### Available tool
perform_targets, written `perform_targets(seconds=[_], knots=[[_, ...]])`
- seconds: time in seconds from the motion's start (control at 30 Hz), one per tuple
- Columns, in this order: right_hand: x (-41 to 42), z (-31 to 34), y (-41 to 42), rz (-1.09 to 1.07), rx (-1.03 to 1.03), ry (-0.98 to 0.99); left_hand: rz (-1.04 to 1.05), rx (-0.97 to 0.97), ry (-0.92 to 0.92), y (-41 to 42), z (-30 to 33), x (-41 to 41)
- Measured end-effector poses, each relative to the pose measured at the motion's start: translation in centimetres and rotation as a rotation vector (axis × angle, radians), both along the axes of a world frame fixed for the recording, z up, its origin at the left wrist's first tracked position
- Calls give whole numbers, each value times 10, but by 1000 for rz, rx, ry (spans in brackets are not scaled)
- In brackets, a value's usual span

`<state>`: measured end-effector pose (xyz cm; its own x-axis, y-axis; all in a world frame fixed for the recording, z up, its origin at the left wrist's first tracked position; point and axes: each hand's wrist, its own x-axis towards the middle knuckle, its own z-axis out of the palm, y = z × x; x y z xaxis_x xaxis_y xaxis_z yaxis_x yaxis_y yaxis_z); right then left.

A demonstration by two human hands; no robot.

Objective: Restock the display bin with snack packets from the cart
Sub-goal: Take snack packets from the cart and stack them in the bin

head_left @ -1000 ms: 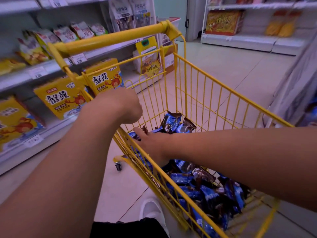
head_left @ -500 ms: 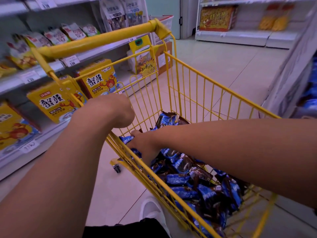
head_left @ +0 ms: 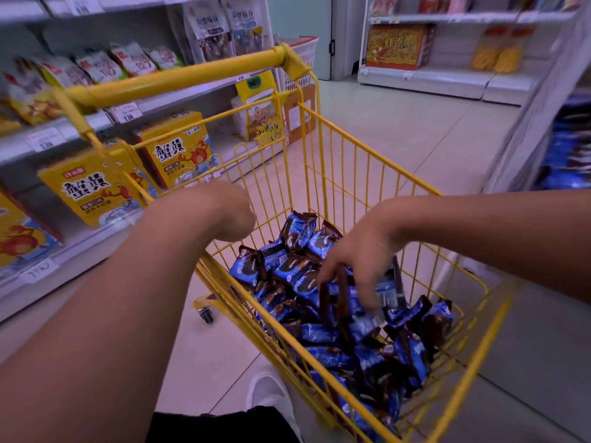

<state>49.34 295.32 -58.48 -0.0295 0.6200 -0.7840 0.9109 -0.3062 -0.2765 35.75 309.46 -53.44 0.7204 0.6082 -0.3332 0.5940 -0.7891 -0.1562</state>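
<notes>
We stand over a yellow wire cart (head_left: 348, 161) whose basket is heaped with blue-and-brown snack packets (head_left: 323, 334). Our right hand (head_left: 358, 260) reaches down into the heap with its fingers curled, and it grasps a few packets (head_left: 387, 289) just above the rest; one of them shows a pale back panel toward us. Our left hand (head_left: 224, 212) hangs at the cart's near left rim, bent at the wrist with the knuckles up; its fingers are hidden under the hand, so we cannot tell whether it clutches the wire or holds nothing. The cart's thick yellow handle (head_left: 179, 79) runs across the far side, above the basket. On the left, shelves (head_left: 80, 241) carry yellow boxes (head_left: 92, 190) printed with a crab, with price tags below them. At the far right edge a blurred mass of blue packets lies in a display bin (head_left: 569, 145), well apart from the cart. A white shoe (head_left: 271, 394) shows on the pale tiled floor (head_left: 415, 123) beside the cart.
</notes>
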Motion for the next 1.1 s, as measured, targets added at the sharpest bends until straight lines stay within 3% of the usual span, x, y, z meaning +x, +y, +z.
perform_targets(seconds=[0.07,0.27,0.63,0.8,0.93,1.1], knots=[[2,-5,-13,-84,-19,64,-34,-36,6,-11,1,7],[11,-1,-35,-172,229,118,-114,-152,5,-40,3,26],[-21,-41,-42,183,-85,-253,-108,-225,134,-60,-2,49],[-17,-44,-44,114,-4,-198,-170,-225,193,-64,-6,53],[3,-21,-42,-103,133,-53,-201,-276,211,-62,-6,55],[33,36,-70,-747,431,486,32,-613,-99,-47,1,49]])
